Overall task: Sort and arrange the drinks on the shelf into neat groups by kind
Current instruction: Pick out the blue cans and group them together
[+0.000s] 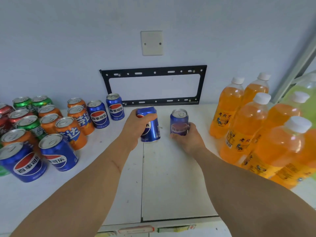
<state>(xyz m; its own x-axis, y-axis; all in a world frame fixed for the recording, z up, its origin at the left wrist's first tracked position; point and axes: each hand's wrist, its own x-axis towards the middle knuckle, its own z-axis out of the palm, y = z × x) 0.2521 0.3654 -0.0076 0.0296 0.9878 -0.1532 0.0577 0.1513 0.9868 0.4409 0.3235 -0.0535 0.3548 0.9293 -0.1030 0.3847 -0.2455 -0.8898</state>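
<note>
My left hand (136, 127) is shut around a blue Pepsi can (151, 129) in the middle of the white shelf (171, 177), gripping it from the top and left side. My right hand (189, 137) is shut on a second blue Pepsi can (178, 121), which stands upright just to the right. Two more Pepsi cans (106, 112) stand at the back left, and two (39, 158) at the front left. Orange Fanta cans (73, 130), green cans (31, 102) and red cans (10, 117) crowd the left side.
Several orange soda bottles with white caps (248, 127) fill the right side, with pale green bottles (306, 100) behind them. A black metal wall bracket (153, 72) and a white cover plate (151, 43) are on the back wall. The shelf's front edge carries label strips (136, 230).
</note>
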